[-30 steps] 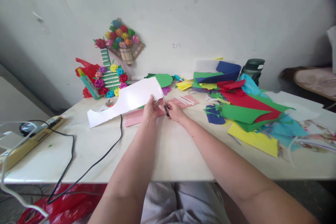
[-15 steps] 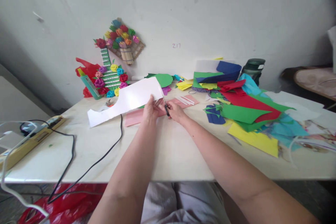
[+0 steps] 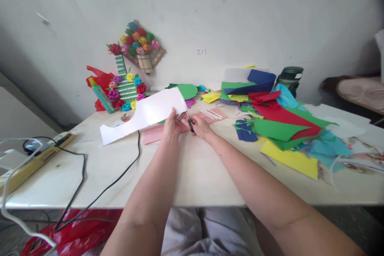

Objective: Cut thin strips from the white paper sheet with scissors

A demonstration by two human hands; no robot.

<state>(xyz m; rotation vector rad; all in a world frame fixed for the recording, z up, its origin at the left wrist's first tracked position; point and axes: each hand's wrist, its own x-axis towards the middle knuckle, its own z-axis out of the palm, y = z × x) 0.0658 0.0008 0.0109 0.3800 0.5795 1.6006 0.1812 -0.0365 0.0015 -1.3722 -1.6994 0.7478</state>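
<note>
My left hand [image 3: 173, 123] grips a large white sheet of paper [image 3: 153, 109] near its right end, thumb on top. The sheet has a curved cutout along its lower left side. My right hand [image 3: 200, 126] is closed round a pair of scissors with dark handles [image 3: 191, 125]. The blades reach up to the paper's right edge, where a narrow strip stands slightly apart from the sheet. Beneath the hands lies pink paper [image 3: 153, 133], with several thin white strips [image 3: 211, 115] on its right part.
Paper-flower crafts [image 3: 127, 88] and a green glue bottle [image 3: 103, 97] stand at the back left. Coloured paper [image 3: 285, 128] is heaped on the right, before a dark green bottle [image 3: 290, 78]. A black cable [image 3: 120, 176] and a power strip [image 3: 39, 164] lie left.
Almost nothing differs. The scissors and my right hand have shifted very slightly at the paper's right edge, while the sheet stays in place.
</note>
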